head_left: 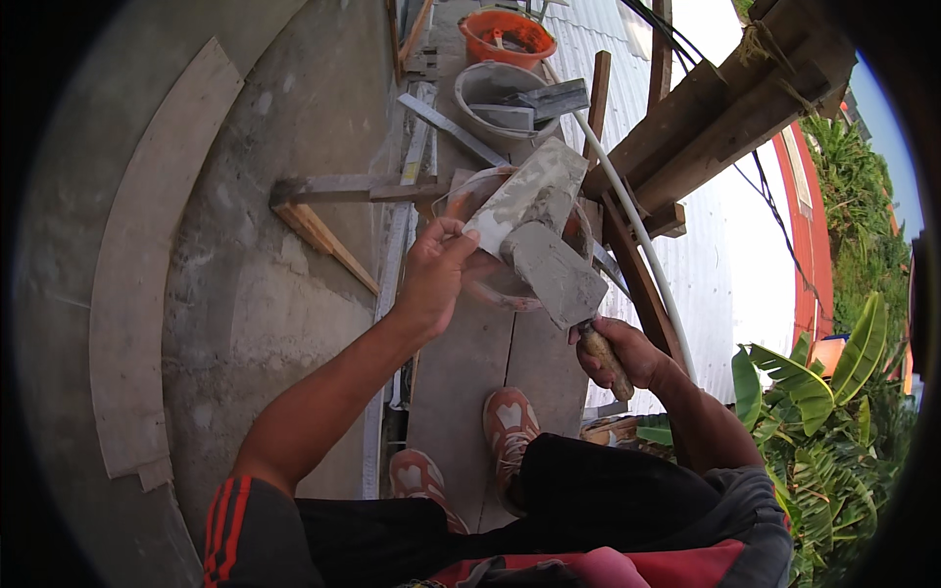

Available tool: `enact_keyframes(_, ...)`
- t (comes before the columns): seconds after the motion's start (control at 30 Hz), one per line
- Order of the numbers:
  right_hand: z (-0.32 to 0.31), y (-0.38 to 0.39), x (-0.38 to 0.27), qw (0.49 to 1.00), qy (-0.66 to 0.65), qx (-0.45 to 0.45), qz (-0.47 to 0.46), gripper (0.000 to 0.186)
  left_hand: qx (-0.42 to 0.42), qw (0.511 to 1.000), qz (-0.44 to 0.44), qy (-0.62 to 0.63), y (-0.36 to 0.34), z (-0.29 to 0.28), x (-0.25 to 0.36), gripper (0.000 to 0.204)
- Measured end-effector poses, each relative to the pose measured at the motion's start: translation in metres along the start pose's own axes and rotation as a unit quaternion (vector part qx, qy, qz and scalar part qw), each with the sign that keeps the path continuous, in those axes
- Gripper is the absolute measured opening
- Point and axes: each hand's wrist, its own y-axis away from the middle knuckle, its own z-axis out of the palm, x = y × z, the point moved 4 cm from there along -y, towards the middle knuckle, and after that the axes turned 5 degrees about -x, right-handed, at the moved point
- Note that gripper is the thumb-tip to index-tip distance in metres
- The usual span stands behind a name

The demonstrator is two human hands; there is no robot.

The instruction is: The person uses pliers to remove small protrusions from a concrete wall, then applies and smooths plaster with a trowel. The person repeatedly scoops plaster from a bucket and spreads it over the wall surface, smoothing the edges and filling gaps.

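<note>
A: Head view. State hand positions.

B: The left hand (pixel 431 274) is closed on the near edge of a flat plaster board (pixel 529 194), thumb on top. The right hand (pixel 619 355) is wrapped around the wooden handle of a trowel (pixel 554 274). The trowel blade lies under and just touching the board's lower end, over a pink-rimmed bucket (pixel 505 289).

A: Condition of the tools?

B: Both carry a grey mortar coat; the blade is broad, tapering toward the handle.

A: Edges and clearance?

B: The feet stand on a narrow plank walkway (pixel 470 363). A rendered wall (pixel 274 245) rises directly to the left. A timber rail (pixel 706 118) and a white pipe (pixel 647 255) bound the right side, with open drop beyond. A grey tub (pixel 490 93) and an orange bucket (pixel 508 37) occupy the walkway ahead.
</note>
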Motion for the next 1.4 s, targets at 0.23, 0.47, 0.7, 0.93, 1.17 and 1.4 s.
enact_keyframes(0.23,-0.013,0.016,-0.014,0.984,-0.162,-0.043,-0.054,0.052,0.035,0.999,-0.024,0.013,0.010,-0.006,-0.024,0.014)
enact_keyframes(0.47,-0.026,0.027,-0.050,0.975,-0.149,0.030,-0.159,0.052,0.062,0.991,-0.118,0.017,0.039,0.007,-0.065,0.016)
enact_keyframes(0.7,-0.006,0.011,-0.058,0.975,-0.137,0.012,-0.175,0.049,0.068,0.971,-0.168,-0.158,0.050,-0.006,-0.069,0.023)
enact_keyframes(0.93,0.048,-0.012,-0.087,0.986,-0.022,-0.009,-0.167,0.025,0.027,0.938,-0.096,-0.332,0.038,-0.034,-0.058,0.026)
enact_keyframes(1.17,0.152,-0.069,-0.137,0.990,0.034,-0.073,-0.113,0.021,-0.090,0.722,-0.039,-0.684,0.073,-0.079,0.086,0.037)
enact_keyframes(1.4,0.262,-0.159,-0.116,0.984,-0.019,-0.154,-0.089,0.026,0.016,0.348,0.052,-0.936,0.161,-0.140,0.324,0.023)
